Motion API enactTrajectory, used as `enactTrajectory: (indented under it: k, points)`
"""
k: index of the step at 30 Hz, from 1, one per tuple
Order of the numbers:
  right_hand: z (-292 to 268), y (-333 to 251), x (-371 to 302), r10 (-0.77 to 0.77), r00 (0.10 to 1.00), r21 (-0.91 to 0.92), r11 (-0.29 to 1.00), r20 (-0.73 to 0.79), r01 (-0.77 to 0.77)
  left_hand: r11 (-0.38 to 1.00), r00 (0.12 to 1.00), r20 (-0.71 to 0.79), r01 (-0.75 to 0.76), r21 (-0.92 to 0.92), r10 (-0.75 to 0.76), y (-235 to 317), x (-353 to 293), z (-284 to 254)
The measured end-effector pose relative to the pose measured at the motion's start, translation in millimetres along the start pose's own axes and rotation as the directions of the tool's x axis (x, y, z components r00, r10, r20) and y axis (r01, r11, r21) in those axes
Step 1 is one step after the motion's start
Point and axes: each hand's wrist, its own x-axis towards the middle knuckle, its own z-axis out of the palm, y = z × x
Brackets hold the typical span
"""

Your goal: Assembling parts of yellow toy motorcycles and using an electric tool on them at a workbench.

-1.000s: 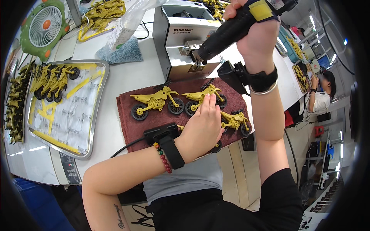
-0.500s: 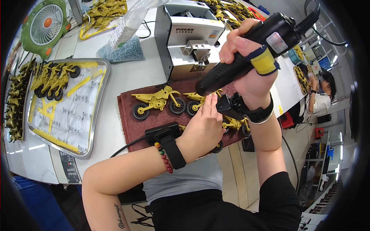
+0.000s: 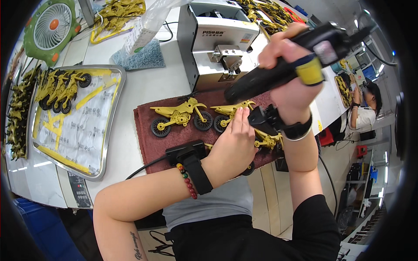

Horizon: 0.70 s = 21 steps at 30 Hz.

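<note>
My right hand (image 3: 285, 50) is wrapped around a black electric screwdriver (image 3: 261, 81), held slanting with its front end low and to the left. That end hangs just above a yellow toy motorcycle (image 3: 223, 108) with black wheels; its tip does not show clearly. My left hand (image 3: 235, 145) lies over this motorcycle with its fingers stretched out and side by side, fingertips at its body. The left thumb is hidden. A second toy motorcycle (image 3: 178, 115) lies to the left, and another (image 3: 268, 141) is partly visible to the right of my left hand. All rest on a brown towel (image 3: 146, 141).
A metal screw-feeding machine (image 3: 213, 48) stands behind the towel. Left of it are a bag of blue pellets (image 3: 146, 56) and a metal tray (image 3: 98, 126) holding toy motorcycles. A green fan (image 3: 53, 27) stands far left. Another person (image 3: 365, 106) sits at the far right.
The screwdriver and my right hand have moved up and to the right, slightly blurred, away from the motorcycle. My left hand stays at the same motorcycle.
</note>
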Motion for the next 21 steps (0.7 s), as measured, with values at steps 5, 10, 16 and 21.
enactTrajectory:
  k: [5,10,16,21]
  points:
    - [-13,-24,28,-0.049,0.997,-0.011,0.999,0.065,0.05,0.997,0.989,-0.137,0.047,-0.053,-0.054,1,0,5]
    - [4,-10,40,-0.25,0.954,-0.058,0.968,-0.164,0.244,0.995,0.984,-0.168,0.036,-0.093,-0.051,0,-1,10]
    - [3,-18,38,-0.179,0.977,-0.103,0.98,-0.118,0.168,0.996,0.98,-0.193,0.029,-0.081,-0.044,1,-2,9]
    - [-15,-30,34,-0.021,0.997,0.037,0.999,0.078,0.018,0.995,0.991,-0.113,0.063,-0.078,-0.071,0,0,3]
